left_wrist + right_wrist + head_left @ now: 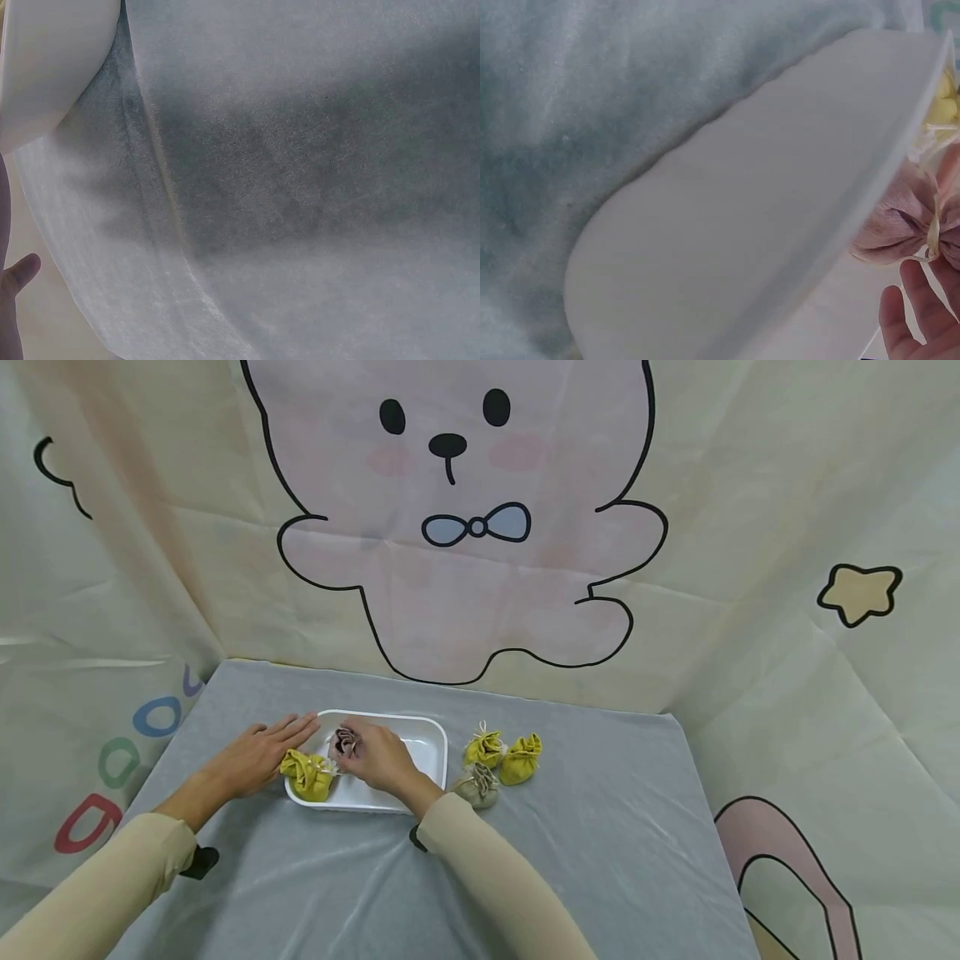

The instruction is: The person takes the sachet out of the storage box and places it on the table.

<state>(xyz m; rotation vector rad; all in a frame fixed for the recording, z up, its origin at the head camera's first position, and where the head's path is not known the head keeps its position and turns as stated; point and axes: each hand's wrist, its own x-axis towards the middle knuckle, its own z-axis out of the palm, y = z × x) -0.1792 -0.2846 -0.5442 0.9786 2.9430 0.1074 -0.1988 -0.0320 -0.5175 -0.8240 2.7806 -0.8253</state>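
Right hand [378,758] over the white tray [431,735], fingers curled round a pink pouch [345,742] held inside the tray near its back left part. Left hand [258,756] flat on the grey cloth [600,843] at the tray's left edge, fingers straight and holding nothing, fingertips close to the rim. Yellow pouch [309,774] in the tray's front left corner, just beside the pink one. Three more pouches right of the tray on the cloth, close together: two yellow [483,747] [521,757], one beige [477,785]. Bear backdrop [457,518] behind the table.
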